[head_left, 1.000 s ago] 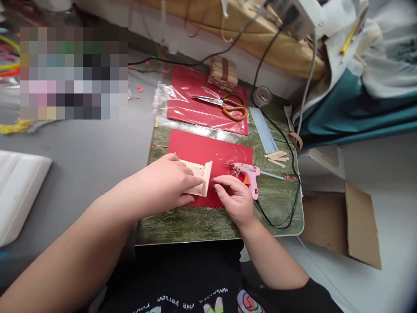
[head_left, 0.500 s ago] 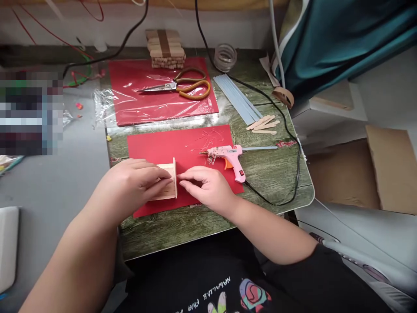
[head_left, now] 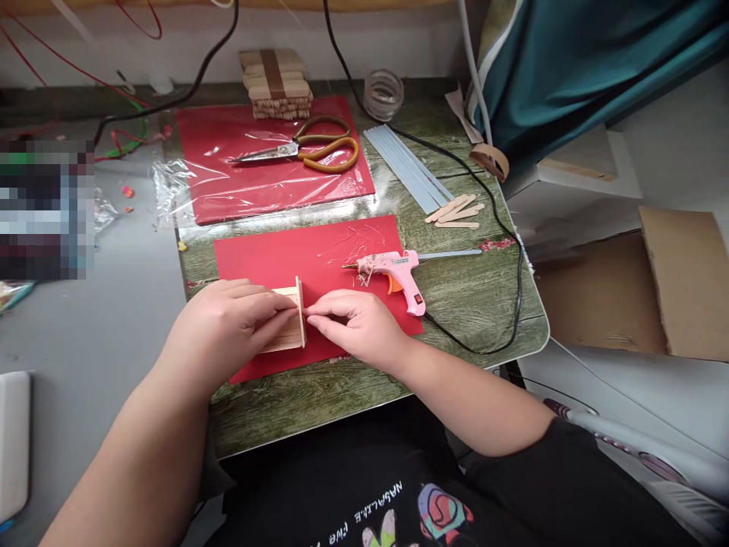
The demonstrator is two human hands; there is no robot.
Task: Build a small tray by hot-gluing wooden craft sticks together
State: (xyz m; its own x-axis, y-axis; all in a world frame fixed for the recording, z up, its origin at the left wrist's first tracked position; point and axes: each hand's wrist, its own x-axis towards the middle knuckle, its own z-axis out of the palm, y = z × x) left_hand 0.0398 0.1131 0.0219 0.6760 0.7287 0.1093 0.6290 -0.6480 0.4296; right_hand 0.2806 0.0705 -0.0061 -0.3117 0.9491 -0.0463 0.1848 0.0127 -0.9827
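A small structure of pale craft sticks (head_left: 290, 334) rests on a red sheet (head_left: 256, 254), with a narrow upright strip along its right edge. My left hand (head_left: 228, 319) lies over its left part, thumb and fingers closed on it close to the strip. From the right, my right hand (head_left: 358, 327) brings thumb and forefinger together at the strip's outer face; whatever is between the tips is too small to make out. A pink glue gun (head_left: 399, 273) lies on the same sheet beyond my right hand, its nozzle pointing left and a glue stick in its back.
Scissors (head_left: 307, 148) lie on plastic-wrapped red sheets (head_left: 228, 186), beside a banded bundle of craft sticks (head_left: 276, 83). Glue sticks (head_left: 404, 167), loose craft sticks (head_left: 459, 213) and a clear jar (head_left: 383, 95) are farther right. The black cord (head_left: 515, 304) loops along the table's right edge.
My right thumb and forefinger have closed together and come up against the upright strip. My left hand keeps its hold. The whole view has shifted slightly.
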